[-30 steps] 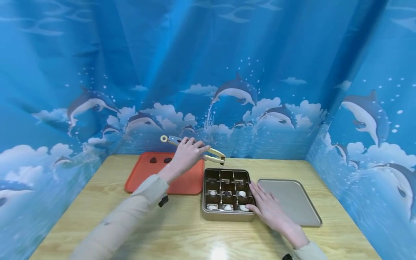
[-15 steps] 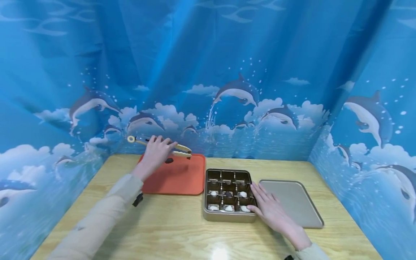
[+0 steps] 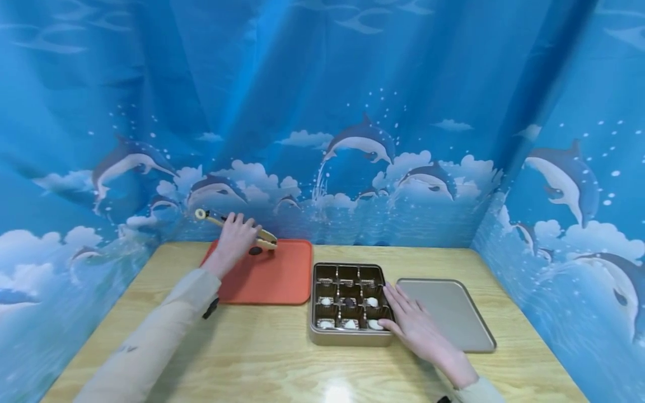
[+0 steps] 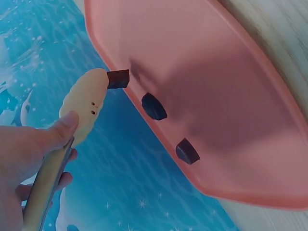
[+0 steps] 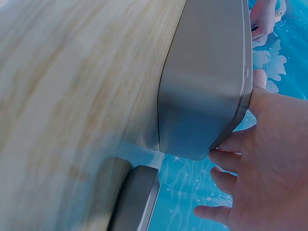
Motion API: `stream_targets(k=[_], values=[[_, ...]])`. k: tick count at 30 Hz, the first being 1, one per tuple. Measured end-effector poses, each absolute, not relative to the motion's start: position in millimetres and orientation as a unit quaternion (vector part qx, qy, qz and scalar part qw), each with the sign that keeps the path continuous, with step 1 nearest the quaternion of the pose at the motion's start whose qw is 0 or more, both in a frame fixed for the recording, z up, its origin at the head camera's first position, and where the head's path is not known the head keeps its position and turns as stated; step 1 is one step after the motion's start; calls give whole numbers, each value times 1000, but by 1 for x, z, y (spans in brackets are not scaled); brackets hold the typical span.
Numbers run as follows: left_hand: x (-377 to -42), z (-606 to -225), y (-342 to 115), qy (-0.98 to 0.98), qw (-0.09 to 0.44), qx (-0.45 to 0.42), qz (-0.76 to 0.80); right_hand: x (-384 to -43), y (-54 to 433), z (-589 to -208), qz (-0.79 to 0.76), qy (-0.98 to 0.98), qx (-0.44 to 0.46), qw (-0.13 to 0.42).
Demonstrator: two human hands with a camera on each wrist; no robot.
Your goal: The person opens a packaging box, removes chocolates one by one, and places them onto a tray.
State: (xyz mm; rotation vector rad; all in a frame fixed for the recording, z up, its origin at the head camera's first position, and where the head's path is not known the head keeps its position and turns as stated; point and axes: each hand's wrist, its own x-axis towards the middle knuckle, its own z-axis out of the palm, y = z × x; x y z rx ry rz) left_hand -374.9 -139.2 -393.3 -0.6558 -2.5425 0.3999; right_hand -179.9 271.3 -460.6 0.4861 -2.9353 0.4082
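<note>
My left hand point(image 3: 234, 238) grips cream-yellow tongs point(image 3: 266, 238) above the back of the orange-red tray point(image 3: 289, 282). At their tip in the left wrist view is a dark brown block point(image 4: 118, 79); whether it is a held piece or part of the tongs, I cannot tell. Two dark, chocolate-like pieces point(image 4: 154, 107) lie near the tray's rim. My right hand point(image 3: 415, 327) rests with extended fingers along the right side of a metal box point(image 3: 350, 338). A brown divided insert point(image 3: 349, 278) inside it holds several white pieces point(image 3: 372, 302) and a dark one point(image 3: 347, 302).
Right of the box lies a flat metal lid point(image 3: 445, 308), partly behind my right hand. Everything stands on a wooden table point(image 3: 262, 358). A blue dolphin-print curtain point(image 3: 282, 112) encloses the back and both sides.
My left hand has carried the tongs left from behind the box to over the tray, and their tip has lowered. My right hand has stayed against the box.
</note>
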Motion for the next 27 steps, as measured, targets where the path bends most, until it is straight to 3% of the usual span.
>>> stream_targets(k=[23,27], values=[[-386,-418,-109,-940,205,-231,143,-181,267,-457,131,-977,159,59],[-385,-417,-111,-940,224,-223,124,-180,269,-457,132,-977,155,58]])
